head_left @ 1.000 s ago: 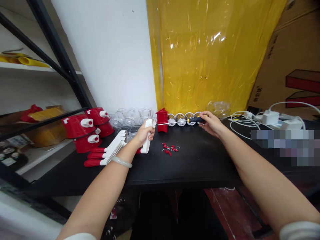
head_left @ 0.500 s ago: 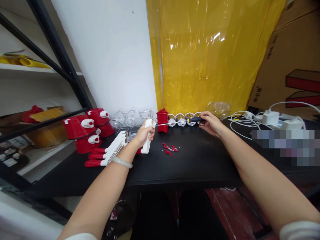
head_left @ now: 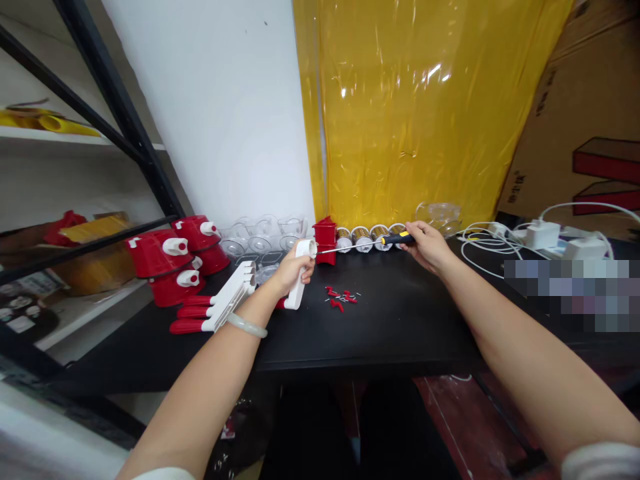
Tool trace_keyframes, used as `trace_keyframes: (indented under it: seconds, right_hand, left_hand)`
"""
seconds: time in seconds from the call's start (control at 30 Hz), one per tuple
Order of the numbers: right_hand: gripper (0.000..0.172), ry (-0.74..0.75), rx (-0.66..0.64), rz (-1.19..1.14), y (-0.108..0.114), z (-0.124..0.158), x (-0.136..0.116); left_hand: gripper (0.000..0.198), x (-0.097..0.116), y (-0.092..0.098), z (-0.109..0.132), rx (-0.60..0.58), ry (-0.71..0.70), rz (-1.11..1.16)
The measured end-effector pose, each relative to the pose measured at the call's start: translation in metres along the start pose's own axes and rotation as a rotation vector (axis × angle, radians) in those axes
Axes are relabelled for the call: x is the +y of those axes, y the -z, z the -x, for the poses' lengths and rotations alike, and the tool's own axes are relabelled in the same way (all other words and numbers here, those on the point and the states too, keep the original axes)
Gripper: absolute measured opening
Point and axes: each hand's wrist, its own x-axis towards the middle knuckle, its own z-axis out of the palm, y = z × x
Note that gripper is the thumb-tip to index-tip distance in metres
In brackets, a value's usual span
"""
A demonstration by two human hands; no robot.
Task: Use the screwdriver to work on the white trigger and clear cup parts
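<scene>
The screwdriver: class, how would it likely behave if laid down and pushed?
The screwdriver is probably stiff, given its straight metal shaft. Its handle looks rounded, so it might roll. That thicker end likely weighs most.

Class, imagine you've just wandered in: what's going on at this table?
A person's left hand grips a white handle, while the right hand holds a screwdriver level, its tip at the handle's round upper end. Whether the tip touches is too small to tell. Small red parts lie below on the black table, with more red-and-white handles to the left.
</scene>
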Motion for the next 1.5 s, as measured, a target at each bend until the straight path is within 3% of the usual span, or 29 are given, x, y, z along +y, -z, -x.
trace_keyframes:
  seconds: [0.3, 0.53, 0.7, 0.9, 1.13, 1.3, 1.5]
  right_hand:
    - [0.032, 0.029, 0.141, -0.051, -0.002, -0.001, -0.007]
    - [0.025, -0.005, 0.203, 0.037, 0.0, -0.001, -0.009]
    - [0.025, -0.013, 0.167, 0.074, -0.001, 0.0, -0.008]
    - [0.024, -0.004, 0.125, 0.095, 0.0, 0.0, -0.006]
    - [0.019, 0.044, 0.274, 0.084, 0.009, -0.009, -0.01]
    - [0.016, 0.049, 0.287, 0.124, 0.009, -0.008, -0.009]
    - [0.018, 0.038, 0.282, 0.017, 0.004, -0.003, -0.013]
  left_hand:
    - [0.054, -0.005, 0.0, -0.002, 0.021, 0.015, -0.042]
    - [0.063, -0.007, 0.002, -0.003, 0.138, -0.076, -0.244]
    - [0.071, -0.005, 0.0, 0.002, 0.0, -0.058, -0.342]
    - [0.057, -0.009, -0.004, 0.004, -0.032, -0.04, -0.43]
    - [0.05, -0.005, -0.01, 0.01, -0.114, 0.052, -0.503]
    - [0.045, -0.007, -0.013, 0.01, -0.12, 0.13, -0.531]
    - [0.048, 0.0, -0.01, 0.012, -0.065, 0.148, -0.549]
